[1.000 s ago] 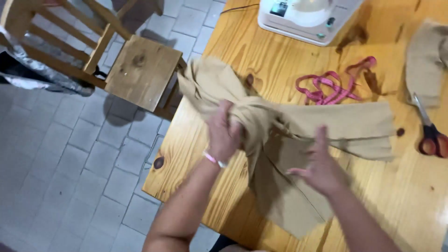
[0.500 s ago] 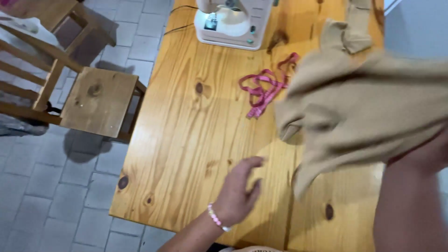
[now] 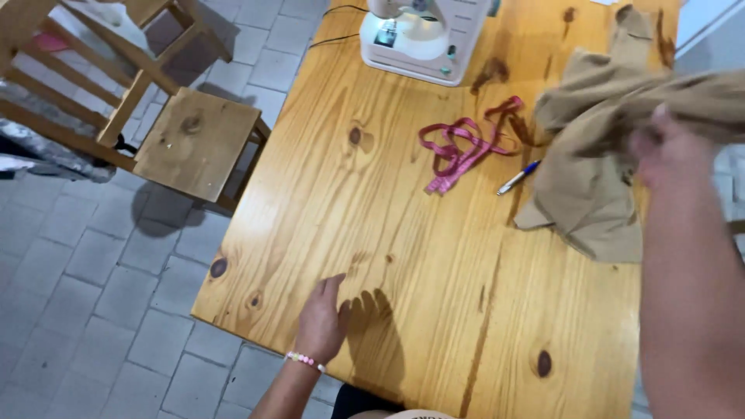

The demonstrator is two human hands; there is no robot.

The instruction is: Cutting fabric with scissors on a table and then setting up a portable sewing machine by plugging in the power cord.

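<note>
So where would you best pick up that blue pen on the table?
Probably pinch the pen across its middle, coming from above. It lies flat and slanted on the table, clear of the pink tape and just short of the tan cloth.

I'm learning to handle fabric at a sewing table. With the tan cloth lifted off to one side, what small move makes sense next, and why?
Probably lower the tan cloth onto the bare wood of the table in front of the left hand. The right hand holds it bunched and raised at the table's right side, its lower edge near a pen and pink tape, while the left hand rests flat, free to smooth it.
</note>
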